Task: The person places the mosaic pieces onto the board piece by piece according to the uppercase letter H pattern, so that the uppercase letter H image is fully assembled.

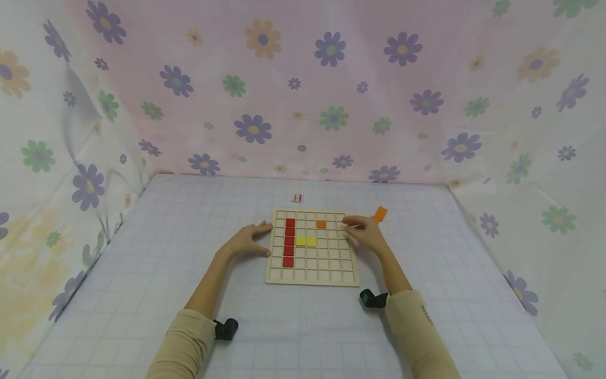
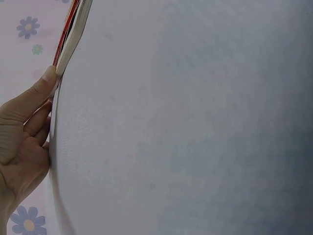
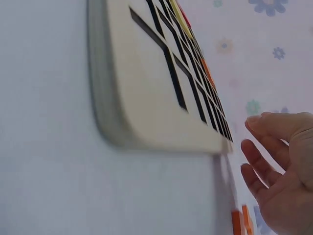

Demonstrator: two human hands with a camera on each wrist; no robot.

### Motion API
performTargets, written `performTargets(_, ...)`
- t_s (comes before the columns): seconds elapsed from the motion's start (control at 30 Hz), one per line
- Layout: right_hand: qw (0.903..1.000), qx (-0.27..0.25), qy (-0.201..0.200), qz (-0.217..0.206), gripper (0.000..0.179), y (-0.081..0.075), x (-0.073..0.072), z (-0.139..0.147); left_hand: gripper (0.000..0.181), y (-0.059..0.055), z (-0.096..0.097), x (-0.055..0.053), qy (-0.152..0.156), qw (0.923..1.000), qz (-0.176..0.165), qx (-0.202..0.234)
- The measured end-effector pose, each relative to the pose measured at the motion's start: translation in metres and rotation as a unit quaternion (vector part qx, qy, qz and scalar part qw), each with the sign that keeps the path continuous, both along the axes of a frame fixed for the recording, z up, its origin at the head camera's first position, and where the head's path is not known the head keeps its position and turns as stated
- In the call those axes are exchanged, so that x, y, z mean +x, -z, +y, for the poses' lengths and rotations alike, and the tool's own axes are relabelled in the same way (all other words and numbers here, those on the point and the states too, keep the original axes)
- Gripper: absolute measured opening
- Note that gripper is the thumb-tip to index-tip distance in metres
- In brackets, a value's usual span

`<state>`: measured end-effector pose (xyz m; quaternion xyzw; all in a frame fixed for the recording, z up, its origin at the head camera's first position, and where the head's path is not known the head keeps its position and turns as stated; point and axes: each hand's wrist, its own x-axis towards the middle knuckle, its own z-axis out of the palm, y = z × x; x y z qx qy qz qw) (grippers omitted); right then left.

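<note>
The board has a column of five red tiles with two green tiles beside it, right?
Not quite: the two tiles beside the column of five red tiles on the board are yellow, not green, as the head view shows.

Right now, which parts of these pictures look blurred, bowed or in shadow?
Head view: grid board fairly clear, with a soft shadow by the right hand; left wrist view: tabletop hazy, darkening rightward, its far edge bowed, likely by the lens; right wrist view: the board's nearest edge looks blurred, the dark grid lines sharper.
</note>
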<state>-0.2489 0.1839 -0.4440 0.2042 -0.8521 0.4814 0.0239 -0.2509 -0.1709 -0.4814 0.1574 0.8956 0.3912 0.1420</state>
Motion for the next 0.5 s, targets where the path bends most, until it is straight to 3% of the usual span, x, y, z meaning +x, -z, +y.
performTargets(0.17, 0.9994, -0.007, 0.034, 0.003, 0.031, 0.008, 0.002, 0.032, 0.084, 0.001, 0.0, 0.0, 0.0, 1.0, 0.0, -0.004)
performTargets(0.33, 0.9954, 0.054, 0.078, -0.012, 0.033, 0.026, -0.001, 0.067, 0.084, 0.001, 0.0, 0.0, -0.005, 1.0, -0.005, -0.005)
performTargets(0.5, 0.9922, 0.087, 0.078, -0.043, 0.035, 0.03, 0.006, 0.087, 0.085, 0.0, 0.001, 0.0, -0.008, 0.9999, -0.009, -0.009)
